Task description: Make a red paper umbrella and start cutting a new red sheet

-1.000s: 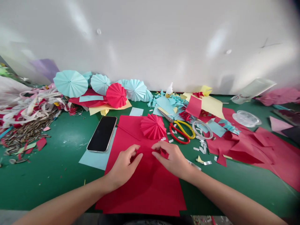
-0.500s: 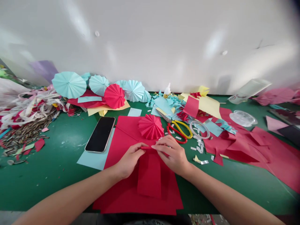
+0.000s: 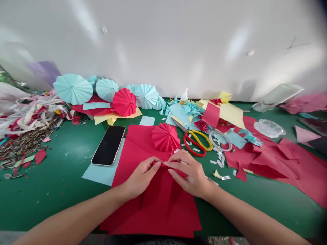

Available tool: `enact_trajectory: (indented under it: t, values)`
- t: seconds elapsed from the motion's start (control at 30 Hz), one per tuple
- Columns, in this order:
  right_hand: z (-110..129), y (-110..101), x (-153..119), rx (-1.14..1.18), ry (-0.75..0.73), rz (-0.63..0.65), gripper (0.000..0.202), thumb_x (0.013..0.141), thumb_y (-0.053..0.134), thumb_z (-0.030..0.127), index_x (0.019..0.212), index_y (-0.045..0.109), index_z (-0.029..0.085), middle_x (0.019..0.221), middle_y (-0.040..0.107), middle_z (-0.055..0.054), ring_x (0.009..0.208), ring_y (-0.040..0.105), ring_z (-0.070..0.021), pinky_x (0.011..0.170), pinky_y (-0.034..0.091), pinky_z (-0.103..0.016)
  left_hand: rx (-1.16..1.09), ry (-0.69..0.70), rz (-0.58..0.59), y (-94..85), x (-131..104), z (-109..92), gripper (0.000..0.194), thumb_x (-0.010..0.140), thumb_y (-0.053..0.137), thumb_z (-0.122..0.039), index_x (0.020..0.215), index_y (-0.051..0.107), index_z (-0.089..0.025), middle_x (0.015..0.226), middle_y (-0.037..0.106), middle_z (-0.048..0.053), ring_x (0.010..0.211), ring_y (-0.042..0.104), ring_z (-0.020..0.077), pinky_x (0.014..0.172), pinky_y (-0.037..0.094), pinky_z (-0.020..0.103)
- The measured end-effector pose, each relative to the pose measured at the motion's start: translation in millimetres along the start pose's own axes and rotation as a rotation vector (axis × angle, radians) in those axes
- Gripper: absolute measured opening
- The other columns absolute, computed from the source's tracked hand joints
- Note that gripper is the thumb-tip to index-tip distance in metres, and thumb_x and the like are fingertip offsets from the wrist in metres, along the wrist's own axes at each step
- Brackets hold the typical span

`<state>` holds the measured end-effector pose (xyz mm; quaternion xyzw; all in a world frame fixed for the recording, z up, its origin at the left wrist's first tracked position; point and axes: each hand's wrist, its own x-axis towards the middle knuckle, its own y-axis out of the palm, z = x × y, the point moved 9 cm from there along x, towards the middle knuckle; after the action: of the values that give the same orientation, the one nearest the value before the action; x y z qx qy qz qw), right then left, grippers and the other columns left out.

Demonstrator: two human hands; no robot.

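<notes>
Both Hands Pinch a Red Paper Strip

The left hand [image 3: 140,177] and the right hand [image 3: 192,174] meet over a large red sheet [image 3: 122,214] on the green counter [image 3: 68,136]. Each grip is closed at the fingertips on the upper edge of a red paper strip [image 3: 157,195], which slopes down toward the wearer above the sheet. Just beyond the fingers, a pleated red rosette [image 3: 166,137] rests on the sheet. Scissors [image 3: 196,142] with one red and one yellow handle lie beside it, near a clear ring [image 3: 220,141]. A dark-screened phone [image 3: 109,145] overlaps a pale blue sheet [image 3: 98,174]. Markings on the translucent cup [image 3: 278,97] are too blurred to read.
</notes>
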<state>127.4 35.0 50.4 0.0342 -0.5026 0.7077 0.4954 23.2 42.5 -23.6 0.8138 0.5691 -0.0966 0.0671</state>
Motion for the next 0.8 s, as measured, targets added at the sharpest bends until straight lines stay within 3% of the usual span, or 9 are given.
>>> enact_trajectory:
  t: [0.1,0.2,0.33,0.5,0.67,0.8]
  values:
    - [-13.4,1.3,1.2,0.125,0.198,0.0,0.018,0.081,0.049,0.018,0.09,0.065,0.02,0.081,0.065,-0.006,0.076,0.06,-0.0153,0.071,0.05,-0.03,0.153,0.043,0.004,-1.0,-2.0,-7.0,0.028,0.086,0.039,-0.041,0.094,0.055,-0.019,0.085,0.059,0.0,0.083,0.054,0.0154,0.073,0.042,0.023]
    - [-24.7,9.6,-1.1,0.185,0.367,0.086,0.017,0.081,0.05,0.02,0.086,0.066,0.02,0.081,0.068,-0.004,0.074,0.063,-0.0142,0.068,0.05,-0.025,0.211,0.055,-0.001,-2.2,-2.8,-8.3,0.028,0.087,0.037,-0.04,0.097,0.055,-0.02,0.089,0.059,0.0,0.085,0.054,0.0151,0.075,0.041,0.023]
    - [-31.3,14.0,-5.5,0.184,0.45,0.13,0.013,0.077,0.055,0.021,0.085,0.065,0.02,0.082,0.069,-0.003,0.076,0.063,-0.0147,0.069,0.05,-0.025,0.189,0.041,-0.015,-2.5,-2.8,-5.4,0.03,0.088,0.034,-0.041,0.098,0.053,-0.021,0.089,0.058,0.001,0.089,0.053,0.0156,0.076,0.042,0.023]
    - [-25.9,12.2,-4.8,0.154,0.362,0.082,0.012,0.075,0.057,0.018,0.086,0.062,0.02,0.081,0.068,-0.003,0.074,0.063,-0.0149,0.068,0.05,-0.026,0.063,-0.007,0.003,-0.6,-3.9,0.9,0.032,0.087,0.032,-0.045,0.093,0.053,-0.022,0.085,0.057,0.0,0.082,0.053,0.0141,0.07,0.043,0.022]
    - [-6.4,7.5,-1.0,0.076,0.108,0.043,0.017,0.079,0.049,0.012,0.085,0.063,0.019,0.076,0.065,-0.005,0.07,0.06,-0.0139,0.062,0.05,-0.025,0.066,-0.013,0.043,1.5,-3.3,2.0,0.027,0.084,0.041,-0.043,0.086,0.053,-0.019,0.073,0.052,-0.003,0.069,0.05,0.0112,0.061,0.041,0.02]
    - [1.3,8.2,-4.6,-0.048,-0.04,0.043,0.017,0.08,0.049,0.013,0.084,0.064,0.02,0.074,0.063,-0.005,0.069,0.057,-0.0142,0.062,0.047,-0.026,0.04,0.016,0.077,5.7,-1.5,-0.9,0.023,0.082,0.048,-0.039,0.09,0.054,-0.018,0.086,0.056,0.001,0.08,0.053,0.0136,0.07,0.043,0.022]
